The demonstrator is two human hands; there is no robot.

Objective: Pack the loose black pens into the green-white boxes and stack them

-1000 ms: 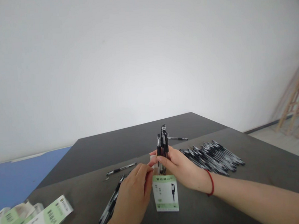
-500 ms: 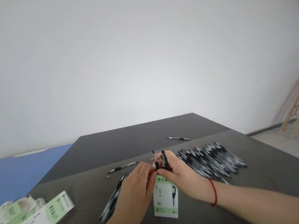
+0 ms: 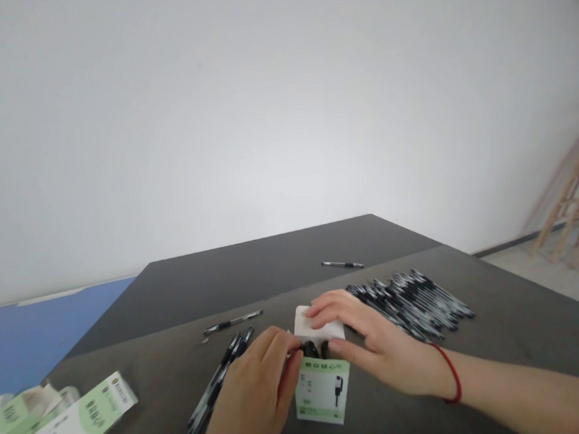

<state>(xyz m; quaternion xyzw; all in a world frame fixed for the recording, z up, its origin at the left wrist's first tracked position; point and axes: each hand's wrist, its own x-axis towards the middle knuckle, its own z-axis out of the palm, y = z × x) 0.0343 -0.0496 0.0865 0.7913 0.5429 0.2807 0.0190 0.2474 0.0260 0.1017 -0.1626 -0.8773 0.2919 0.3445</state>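
Note:
A small white-and-green pen box [image 3: 322,391] stands in front of me with its top open and its white flap [image 3: 323,331] raised. Dark pen ends [image 3: 310,350] show in the opening. My left hand [image 3: 255,387] is closed, thumb and forefinger pinching at the box's upper left edge beside the pens. My right hand [image 3: 374,347] spans the top right of the box, its fingers over the flap and its thumb at the right of the opening. How deep the pens sit is hidden by the box.
Many black-and-clear pens [image 3: 411,304] lie in a pile at the right. More pens [image 3: 217,383] lie partly behind my left hand. Single pens lie at the left [image 3: 232,322] and farther back [image 3: 342,264]. Flattened green-and-white boxes [image 3: 79,421] are at the table's [image 3: 273,265] near left.
The pens that stuck up above the box in my right hand are now down in it, only their ends showing. My right hand has opened wider and moved right, uncovering the white flap.

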